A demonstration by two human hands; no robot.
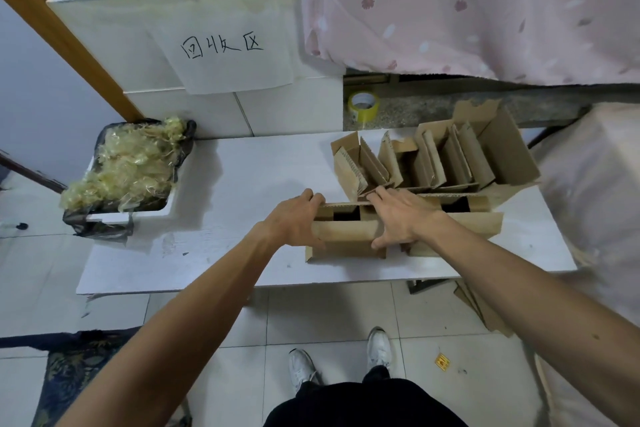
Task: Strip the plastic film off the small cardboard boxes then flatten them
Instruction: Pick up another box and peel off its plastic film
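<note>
Holding a small cardboard box on the white worktop with both hands.
Head view: the left grip is closed on the box's left end, fingers curled over its far edge. The right grip lies open, fingers spread flat across the box top and thumb against the near flap. The box sits near the worktop's front edge, just in front of a row of upright cardboard pieces. At the worktop's left end a bin holds crumpled yellowish plastic film.
</note>
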